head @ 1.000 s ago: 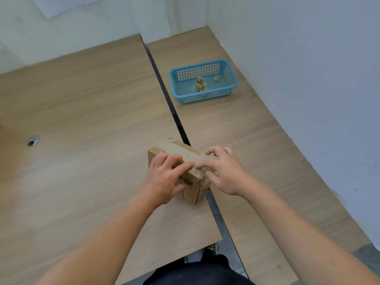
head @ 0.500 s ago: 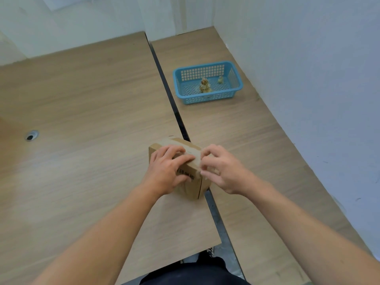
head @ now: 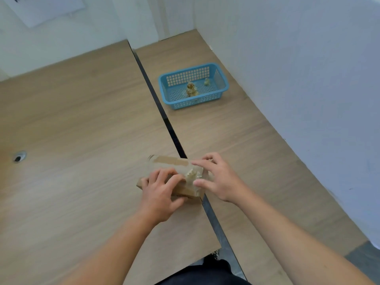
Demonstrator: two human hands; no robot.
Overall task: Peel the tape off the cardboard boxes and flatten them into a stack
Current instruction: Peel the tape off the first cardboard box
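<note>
1. Head view, where things lie: the cardboard box (head: pixel 164 171) sits on the left table (head: pixel 72 130), right at the dark gap that separates it from the right table (head: pixel 236 145). It appears tilted and is motion-blurred.
2. Head view, hands: the left hand (head: pixel 160 192) grips the box's near end, fingers curled over the top and thumb against the near face. The right hand (head: pixel 218 179) sits at the box's right end with fingers spread, forefinger and thumb either side of a crumpled bunch of clear tape (head: pixel 192 174). Whether they actually hold that tape cannot be told.
3. Step in hand: this looks like the peeling stage. A brown tape strip (head: pixel 170 160) lies flat along the far top edge, and the box is not yet flattened.
4. Next move: probably a firm pinch on the loose tape and a pull away from the box while the left hand braces it. The freed tape would likely go in the blue basket (head: pixel 195 102).
5. Count: one box, no stack in sight, one basket well away on the right table, and two tape wads in it, a larger one (head: pixel 191 89) and a smaller one (head: pixel 206 81). There are two tables.
</note>
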